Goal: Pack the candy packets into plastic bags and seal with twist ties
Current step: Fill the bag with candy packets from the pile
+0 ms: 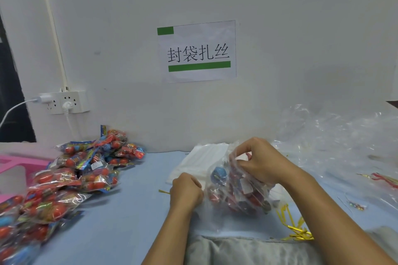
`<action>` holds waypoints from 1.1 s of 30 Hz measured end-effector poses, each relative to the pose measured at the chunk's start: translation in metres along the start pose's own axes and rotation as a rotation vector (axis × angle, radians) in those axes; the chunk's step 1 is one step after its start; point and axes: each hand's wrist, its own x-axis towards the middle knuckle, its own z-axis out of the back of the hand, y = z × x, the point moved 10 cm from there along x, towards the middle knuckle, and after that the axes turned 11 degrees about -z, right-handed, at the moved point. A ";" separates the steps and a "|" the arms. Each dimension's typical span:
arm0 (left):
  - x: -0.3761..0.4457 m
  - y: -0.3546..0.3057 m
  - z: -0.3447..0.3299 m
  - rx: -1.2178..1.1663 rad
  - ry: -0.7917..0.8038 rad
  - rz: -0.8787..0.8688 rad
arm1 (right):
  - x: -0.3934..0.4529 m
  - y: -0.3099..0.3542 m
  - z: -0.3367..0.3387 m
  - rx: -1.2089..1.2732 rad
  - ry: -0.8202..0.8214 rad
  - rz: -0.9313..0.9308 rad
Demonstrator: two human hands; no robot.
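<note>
A clear plastic bag (239,191) filled with red and blue candy packets lies on the blue table in front of me. My right hand (261,161) grips the bag's gathered top. My left hand (187,190) is curled beside the bag's left edge and pinches a gold twist tie (164,191) that sticks out to its left. A big heap of loose candy packets (71,176) covers the left of the table. More gold twist ties (297,230) lie at the lower right.
A stack of flat plastic bags (193,163) lies behind my hands. Crumpled clear plastic (336,142) fills the right side. A pink box (19,165) sits at far left. A wall socket (64,101) with cables and a paper sign (197,50) hang on the wall.
</note>
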 end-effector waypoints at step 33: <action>0.011 0.008 -0.004 -0.502 -0.053 0.039 | -0.001 0.011 -0.008 0.318 0.018 -0.107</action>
